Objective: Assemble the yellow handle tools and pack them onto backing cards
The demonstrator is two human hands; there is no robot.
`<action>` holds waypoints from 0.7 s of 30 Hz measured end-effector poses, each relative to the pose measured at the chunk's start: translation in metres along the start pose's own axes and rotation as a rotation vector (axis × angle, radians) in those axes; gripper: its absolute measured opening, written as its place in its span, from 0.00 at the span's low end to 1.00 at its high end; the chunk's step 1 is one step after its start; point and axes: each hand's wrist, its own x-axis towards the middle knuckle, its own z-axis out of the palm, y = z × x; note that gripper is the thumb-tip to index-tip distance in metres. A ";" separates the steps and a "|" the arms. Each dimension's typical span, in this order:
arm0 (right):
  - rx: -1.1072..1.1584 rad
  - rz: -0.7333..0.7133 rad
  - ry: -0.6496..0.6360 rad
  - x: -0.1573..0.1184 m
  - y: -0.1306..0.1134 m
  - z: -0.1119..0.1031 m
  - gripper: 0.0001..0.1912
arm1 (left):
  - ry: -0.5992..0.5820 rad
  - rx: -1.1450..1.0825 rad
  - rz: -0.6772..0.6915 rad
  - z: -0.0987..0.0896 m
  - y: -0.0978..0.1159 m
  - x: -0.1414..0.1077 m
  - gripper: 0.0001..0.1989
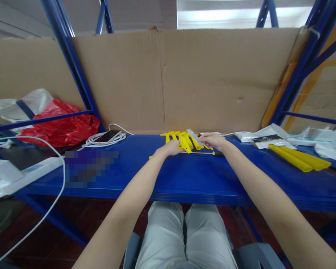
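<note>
My left hand is closed round a yellow plastic piece above the blue shelf top. My right hand pinches near the lower right end of a flat greyish strip, which slants beside that yellow piece. Whether strip and piece are joined cannot be made out. Behind the left hand lie several yellow T-shaped plastic parts in a row. A thin rod with a black and yellow handle, like a screwdriver, rests on the shelf just in front of my right hand.
Yellow tube-like pieces and a packet with a black label lie to the right. On the left are a coiled white cable, a phone, a red plastic bag and a white power strip. Cardboard walls the back.
</note>
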 end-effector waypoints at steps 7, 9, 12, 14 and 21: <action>-0.021 0.010 -0.141 -0.001 -0.002 0.021 0.16 | 0.134 0.055 -0.047 0.007 0.001 0.001 0.17; 0.013 -0.003 -0.164 -0.005 0.003 0.024 0.15 | 0.181 0.063 -0.039 0.008 0.003 0.000 0.16; 0.046 -0.010 -0.184 -0.011 0.009 0.027 0.15 | 0.224 0.060 -0.012 0.009 0.006 -0.001 0.14; 0.049 -0.003 -0.184 -0.015 0.010 0.028 0.15 | 0.240 0.052 -0.009 0.009 0.007 -0.001 0.14; 0.008 0.021 -0.204 -0.018 0.009 0.029 0.15 | 0.224 0.001 -0.006 0.009 0.007 -0.002 0.13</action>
